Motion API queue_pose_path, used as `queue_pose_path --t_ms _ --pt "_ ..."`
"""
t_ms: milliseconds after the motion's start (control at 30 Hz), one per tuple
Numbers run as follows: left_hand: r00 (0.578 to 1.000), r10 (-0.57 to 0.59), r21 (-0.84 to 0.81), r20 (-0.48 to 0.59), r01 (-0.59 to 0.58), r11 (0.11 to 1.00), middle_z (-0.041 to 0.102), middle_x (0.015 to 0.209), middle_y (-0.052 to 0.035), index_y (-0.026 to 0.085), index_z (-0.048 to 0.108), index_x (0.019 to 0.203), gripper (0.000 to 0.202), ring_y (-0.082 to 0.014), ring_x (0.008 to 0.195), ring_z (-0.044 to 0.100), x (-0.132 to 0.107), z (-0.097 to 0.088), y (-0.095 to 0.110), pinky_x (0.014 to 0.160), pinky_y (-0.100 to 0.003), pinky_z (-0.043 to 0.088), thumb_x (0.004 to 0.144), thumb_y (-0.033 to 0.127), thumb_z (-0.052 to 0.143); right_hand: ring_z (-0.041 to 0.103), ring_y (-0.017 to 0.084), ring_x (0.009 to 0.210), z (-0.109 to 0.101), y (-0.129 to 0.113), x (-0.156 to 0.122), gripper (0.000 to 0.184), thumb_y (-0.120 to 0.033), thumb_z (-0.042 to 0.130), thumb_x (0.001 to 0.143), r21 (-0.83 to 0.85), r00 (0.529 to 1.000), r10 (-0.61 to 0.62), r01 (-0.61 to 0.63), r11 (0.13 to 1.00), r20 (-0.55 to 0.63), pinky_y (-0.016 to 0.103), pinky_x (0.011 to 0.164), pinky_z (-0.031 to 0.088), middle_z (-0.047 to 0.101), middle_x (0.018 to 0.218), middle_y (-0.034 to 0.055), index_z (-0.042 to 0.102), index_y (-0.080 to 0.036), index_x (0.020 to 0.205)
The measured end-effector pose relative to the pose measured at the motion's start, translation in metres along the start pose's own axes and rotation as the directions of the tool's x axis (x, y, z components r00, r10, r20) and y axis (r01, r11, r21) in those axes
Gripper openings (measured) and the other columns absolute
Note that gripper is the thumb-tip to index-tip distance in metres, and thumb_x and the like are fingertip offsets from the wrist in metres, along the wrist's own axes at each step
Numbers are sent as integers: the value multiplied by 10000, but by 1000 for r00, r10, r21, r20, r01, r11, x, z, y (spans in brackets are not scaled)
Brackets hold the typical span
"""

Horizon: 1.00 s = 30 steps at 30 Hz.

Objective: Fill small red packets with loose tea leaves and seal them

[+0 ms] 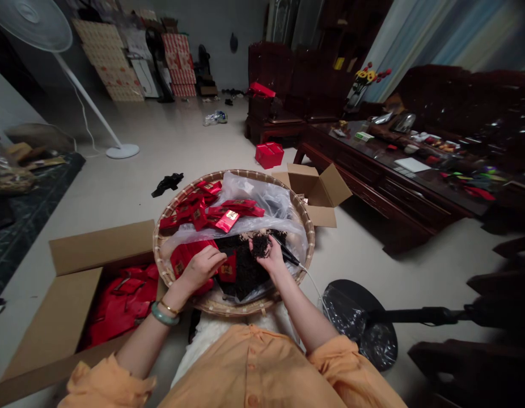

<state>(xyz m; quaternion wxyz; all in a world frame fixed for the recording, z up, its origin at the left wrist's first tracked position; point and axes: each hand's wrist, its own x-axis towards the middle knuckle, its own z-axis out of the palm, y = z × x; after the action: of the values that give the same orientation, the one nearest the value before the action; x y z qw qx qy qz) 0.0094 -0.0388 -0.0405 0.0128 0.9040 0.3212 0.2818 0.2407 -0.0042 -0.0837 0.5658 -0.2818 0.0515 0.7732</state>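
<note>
On my feed, center frame, the right hand (266,258) pinches loose black tea (259,246) above a woven bamboo tray (228,306); the left hand (200,269) grips a red packet (228,267).

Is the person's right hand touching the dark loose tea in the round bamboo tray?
Touching. The head view shows the right hand holding a clump of the dark loose tea in its fingers, above the heap.

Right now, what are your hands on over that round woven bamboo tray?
Left hand: red foil sachet. Right hand: pinch of black tea, black corded tool. Clear plastic liner beneath.
</note>
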Motion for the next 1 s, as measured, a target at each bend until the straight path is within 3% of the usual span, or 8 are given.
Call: queue_pose_path --t_ms 200,467,833,1000 --pt "990 -3 41 -142 8 999 583 816 -63 146 553 949 120 -167 775 509 37 -8 8 730 -322 452 894 180 452 667 185 726 34 -14 -16 268 -326 384 855 -2 992 -110 110 994 68 353 680 555 695 704 58 576 -178 740" --pt "999 -35 26 -4 35 999 561 840 -74 142 561 843 187 -181 810 514 84 10 18 736 -332 471 912 231 412 656 180 715 94 -37 -37 304 -361 368 861 16 950 -235 237 971 203 388 719 543 689 694 43 570 -188 713" --pt "996 -22 -219 85 40 975 544 953 -67 168 619 837 116 -177 909 509 95 13 8 824 -320 456 853 244 533 651 155 661 97 -22 -25 203 -335 498 788 -139 901 -309 363 921 304 309 709 531 671 672 -2 580 -188 674" --pt "997 -33 -211 73 48 976 544 921 -64 175 636 832 124 -181 887 513 95 18 7 797 -329 459 849 249 537 645 145 685 97 -18 -25 141 -244 518 754 -235 832 -422 519 822 360 288 735 511 681 687 -3 614 -174 680"
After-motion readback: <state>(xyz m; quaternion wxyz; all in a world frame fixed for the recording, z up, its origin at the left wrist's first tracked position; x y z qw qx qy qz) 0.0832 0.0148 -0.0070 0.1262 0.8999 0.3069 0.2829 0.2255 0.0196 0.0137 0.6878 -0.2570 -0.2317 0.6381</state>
